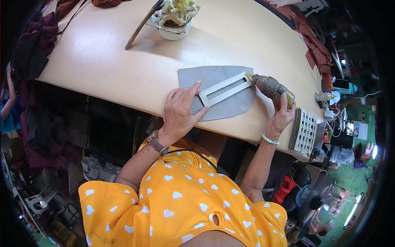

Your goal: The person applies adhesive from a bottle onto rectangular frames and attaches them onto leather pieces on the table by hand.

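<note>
A grey, leather-like panel (234, 112) with one rounded end lies flat near the table's front edge. On top of it rests a pale rectangular frame (225, 94) with a long slot, set at a slant. My left hand (180, 108) is spread at the frame's left end, thumb by its lower corner and index finger just above. Gripped in my right hand (281, 113) is a stained squeeze bottle (272, 88) with yellowish contents, tilted so its nozzle meets the frame's upper right end. Yellow residue shows at that tip.
A white tub (176, 33) heaped with crusted, yellowish material stands at the back, a dark stick (142, 26) beside it. Slotted pale pieces (305, 131) stand stacked at the right edge. Brown cut pieces (319, 55) line the far right, and another person's hand (284, 2) shows there.
</note>
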A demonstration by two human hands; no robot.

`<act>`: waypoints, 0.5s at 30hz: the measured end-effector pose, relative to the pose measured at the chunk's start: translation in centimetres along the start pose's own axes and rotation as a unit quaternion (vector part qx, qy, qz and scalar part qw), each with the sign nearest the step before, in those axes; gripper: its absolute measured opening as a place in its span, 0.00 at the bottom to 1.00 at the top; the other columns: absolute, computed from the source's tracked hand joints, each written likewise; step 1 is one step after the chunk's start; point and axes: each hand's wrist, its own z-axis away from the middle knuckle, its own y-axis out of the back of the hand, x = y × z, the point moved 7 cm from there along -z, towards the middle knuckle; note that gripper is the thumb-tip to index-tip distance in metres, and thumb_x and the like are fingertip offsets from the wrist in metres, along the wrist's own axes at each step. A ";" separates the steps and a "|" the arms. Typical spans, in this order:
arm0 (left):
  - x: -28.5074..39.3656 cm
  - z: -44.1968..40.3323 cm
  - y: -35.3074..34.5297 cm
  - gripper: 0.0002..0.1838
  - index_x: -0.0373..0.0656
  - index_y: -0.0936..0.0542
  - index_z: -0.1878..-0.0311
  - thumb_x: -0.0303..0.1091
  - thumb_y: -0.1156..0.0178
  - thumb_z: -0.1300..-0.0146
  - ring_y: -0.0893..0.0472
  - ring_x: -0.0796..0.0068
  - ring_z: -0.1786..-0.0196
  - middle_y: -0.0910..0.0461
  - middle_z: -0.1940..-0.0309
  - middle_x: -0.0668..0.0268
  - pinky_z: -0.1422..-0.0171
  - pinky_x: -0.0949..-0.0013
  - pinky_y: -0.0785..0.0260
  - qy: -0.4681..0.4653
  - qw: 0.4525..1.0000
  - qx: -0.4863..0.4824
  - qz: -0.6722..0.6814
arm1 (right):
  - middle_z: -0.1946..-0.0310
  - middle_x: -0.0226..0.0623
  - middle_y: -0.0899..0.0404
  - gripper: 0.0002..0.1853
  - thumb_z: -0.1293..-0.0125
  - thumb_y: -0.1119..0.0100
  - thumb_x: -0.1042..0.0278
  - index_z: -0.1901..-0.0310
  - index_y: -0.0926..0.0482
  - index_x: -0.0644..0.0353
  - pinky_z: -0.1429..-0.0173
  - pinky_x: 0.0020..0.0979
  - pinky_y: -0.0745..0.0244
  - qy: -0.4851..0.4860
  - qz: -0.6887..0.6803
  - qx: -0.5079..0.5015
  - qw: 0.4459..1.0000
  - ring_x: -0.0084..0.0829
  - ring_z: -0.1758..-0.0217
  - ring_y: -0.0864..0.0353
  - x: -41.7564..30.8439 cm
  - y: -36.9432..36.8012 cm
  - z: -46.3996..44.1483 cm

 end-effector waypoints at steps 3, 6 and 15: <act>0.0 0.0 0.0 0.37 0.40 0.30 0.41 0.32 0.29 0.58 0.23 0.64 0.56 0.21 0.61 0.63 0.45 0.62 0.36 0.000 1.000 -0.001 -0.001 | 0.58 0.38 0.24 0.17 0.42 0.36 0.72 0.53 0.28 0.66 0.50 0.29 0.23 0.019 -0.018 -0.022 0.999 0.28 0.56 0.22 -0.1 -0.2 -0.1; 0.0 0.0 -0.1 0.37 0.41 0.30 0.41 0.32 0.29 0.57 0.23 0.64 0.56 0.21 0.61 0.64 0.45 0.62 0.37 0.000 1.000 -0.002 -0.002 | 0.57 0.39 0.24 0.17 0.41 0.37 0.74 0.51 0.28 0.67 0.48 0.29 0.24 0.028 -0.014 -0.034 0.999 0.29 0.54 0.23 0.0 0.0 -0.2; -0.1 0.0 -0.1 0.37 0.41 0.31 0.40 0.32 0.29 0.57 0.23 0.65 0.56 0.21 0.61 0.64 0.45 0.62 0.37 0.003 1.000 -0.004 -0.005 | 0.56 0.40 0.24 0.19 0.40 0.39 0.75 0.47 0.29 0.68 0.47 0.30 0.25 0.006 -0.011 -0.049 0.999 0.29 0.54 0.23 -0.1 -0.6 1.6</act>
